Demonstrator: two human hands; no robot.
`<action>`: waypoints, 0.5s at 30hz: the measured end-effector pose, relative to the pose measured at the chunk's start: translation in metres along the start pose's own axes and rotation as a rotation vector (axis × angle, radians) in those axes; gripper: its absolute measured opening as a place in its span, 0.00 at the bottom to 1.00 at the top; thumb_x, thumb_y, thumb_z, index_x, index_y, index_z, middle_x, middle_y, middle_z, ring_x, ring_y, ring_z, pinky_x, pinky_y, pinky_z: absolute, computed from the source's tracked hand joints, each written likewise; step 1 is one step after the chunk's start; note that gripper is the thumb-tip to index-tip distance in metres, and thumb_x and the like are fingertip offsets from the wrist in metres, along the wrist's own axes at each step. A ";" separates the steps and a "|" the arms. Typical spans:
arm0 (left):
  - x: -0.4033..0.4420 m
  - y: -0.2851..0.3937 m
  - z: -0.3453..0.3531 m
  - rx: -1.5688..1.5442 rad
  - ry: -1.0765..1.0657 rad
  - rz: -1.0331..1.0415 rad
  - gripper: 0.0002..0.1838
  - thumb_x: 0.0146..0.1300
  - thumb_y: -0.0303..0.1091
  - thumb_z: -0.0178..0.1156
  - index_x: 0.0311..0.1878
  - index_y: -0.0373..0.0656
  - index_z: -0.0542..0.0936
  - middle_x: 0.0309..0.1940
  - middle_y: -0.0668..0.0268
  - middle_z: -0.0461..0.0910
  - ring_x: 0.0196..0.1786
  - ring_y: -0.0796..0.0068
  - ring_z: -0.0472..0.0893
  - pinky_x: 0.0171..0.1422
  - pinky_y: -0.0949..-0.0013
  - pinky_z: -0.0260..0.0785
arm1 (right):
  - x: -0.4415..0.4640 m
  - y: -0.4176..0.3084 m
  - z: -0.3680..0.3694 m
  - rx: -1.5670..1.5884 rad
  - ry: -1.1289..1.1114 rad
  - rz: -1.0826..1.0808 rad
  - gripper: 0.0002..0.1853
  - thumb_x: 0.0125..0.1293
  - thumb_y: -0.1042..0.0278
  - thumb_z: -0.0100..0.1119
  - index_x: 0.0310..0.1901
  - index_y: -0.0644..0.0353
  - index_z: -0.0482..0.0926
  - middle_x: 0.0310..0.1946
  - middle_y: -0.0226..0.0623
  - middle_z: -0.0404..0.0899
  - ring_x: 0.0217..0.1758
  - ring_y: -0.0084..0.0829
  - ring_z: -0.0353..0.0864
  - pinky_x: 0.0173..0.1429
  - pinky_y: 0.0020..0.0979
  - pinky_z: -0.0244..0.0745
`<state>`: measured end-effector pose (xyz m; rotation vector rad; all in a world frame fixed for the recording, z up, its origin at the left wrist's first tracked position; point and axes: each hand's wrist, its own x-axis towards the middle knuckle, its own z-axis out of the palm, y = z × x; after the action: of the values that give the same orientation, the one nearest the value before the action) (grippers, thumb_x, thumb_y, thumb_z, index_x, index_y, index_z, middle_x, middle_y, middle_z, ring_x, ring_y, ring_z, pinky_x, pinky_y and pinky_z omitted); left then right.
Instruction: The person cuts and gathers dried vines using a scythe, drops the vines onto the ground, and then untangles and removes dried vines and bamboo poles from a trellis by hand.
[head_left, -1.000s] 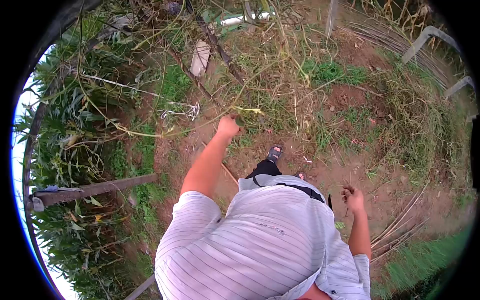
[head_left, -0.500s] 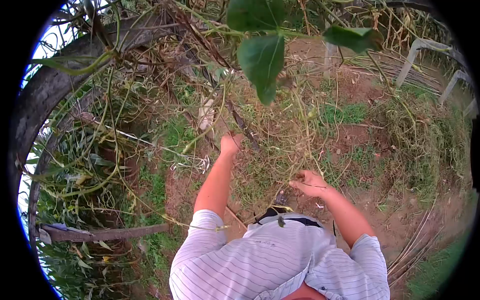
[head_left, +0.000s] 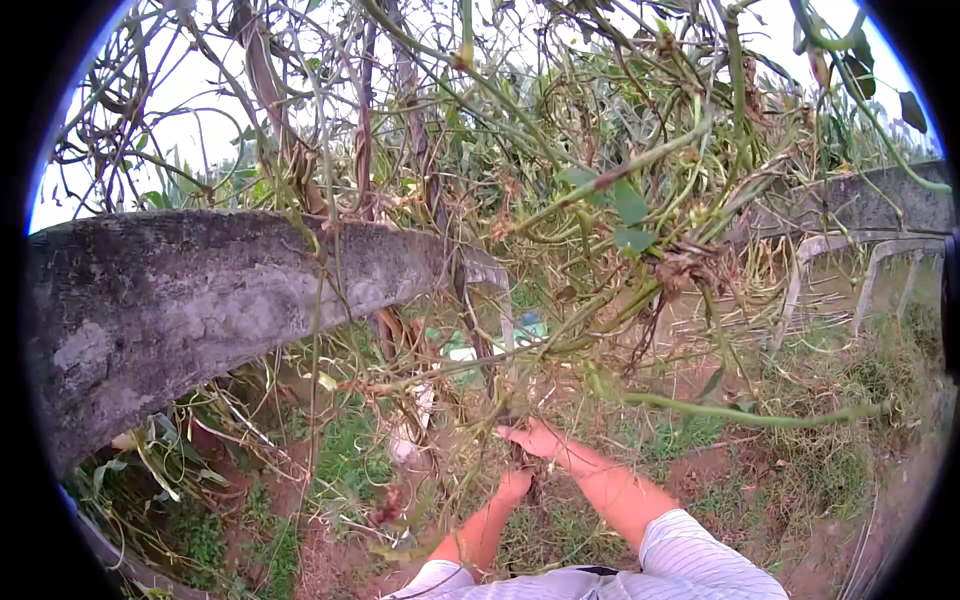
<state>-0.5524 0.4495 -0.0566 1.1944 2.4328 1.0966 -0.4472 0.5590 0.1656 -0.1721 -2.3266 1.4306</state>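
Note:
In the lower middle, a thin dark pole (head_left: 478,345) with dry vines on it runs down toward my hands. My left hand (head_left: 514,487) is low on the pole, closed against it, its fingers partly hidden. Just above, my right hand (head_left: 540,438) reaches across from the right, and its fingers are closed at the pole among thin stems. Tangled vines (head_left: 600,300), partly dry and partly green, hang in front of and above both hands. Loose stems cross over my wrists.
A thick grey concrete beam (head_left: 230,290) curves across the left. Pale bent posts (head_left: 790,290) stand at the right. A heap of pulled vines (head_left: 850,420) lies on the right-hand ground. Pale and green scraps (head_left: 465,360) show behind the pole.
My view has tilted up, showing the beam and hanging vines. My right hand has moved from low on the right over to the pole, beside my left hand.

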 end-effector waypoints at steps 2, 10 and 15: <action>0.006 0.007 0.004 -0.126 -0.001 -0.079 0.21 0.74 0.47 0.45 0.48 0.41 0.82 0.43 0.52 0.84 0.48 0.51 0.83 0.50 0.53 0.74 | 0.000 -0.029 0.009 -0.021 -0.096 0.264 0.37 0.64 0.37 0.61 0.54 0.71 0.78 0.45 0.48 0.84 0.45 0.34 0.80 0.53 0.39 0.75; -0.006 0.040 -0.016 -0.231 0.021 -0.042 0.15 0.70 0.41 0.53 0.45 0.39 0.82 0.38 0.57 0.84 0.41 0.59 0.83 0.45 0.57 0.74 | -0.027 -0.034 0.031 0.178 0.053 0.464 0.30 0.66 0.41 0.59 0.42 0.69 0.77 0.33 0.38 0.77 0.34 0.29 0.71 0.42 0.37 0.70; 0.036 0.095 -0.041 -0.487 0.147 -0.064 0.13 0.69 0.39 0.54 0.43 0.40 0.82 0.35 0.58 0.83 0.38 0.61 0.82 0.41 0.58 0.74 | -0.004 -0.140 -0.015 0.153 0.276 0.281 0.30 0.64 0.39 0.60 0.30 0.68 0.77 0.23 0.36 0.73 0.25 0.29 0.68 0.35 0.39 0.68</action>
<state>-0.5395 0.4923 0.0437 0.8975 2.0948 1.6789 -0.4227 0.5049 0.2937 -0.6312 -2.0197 1.5937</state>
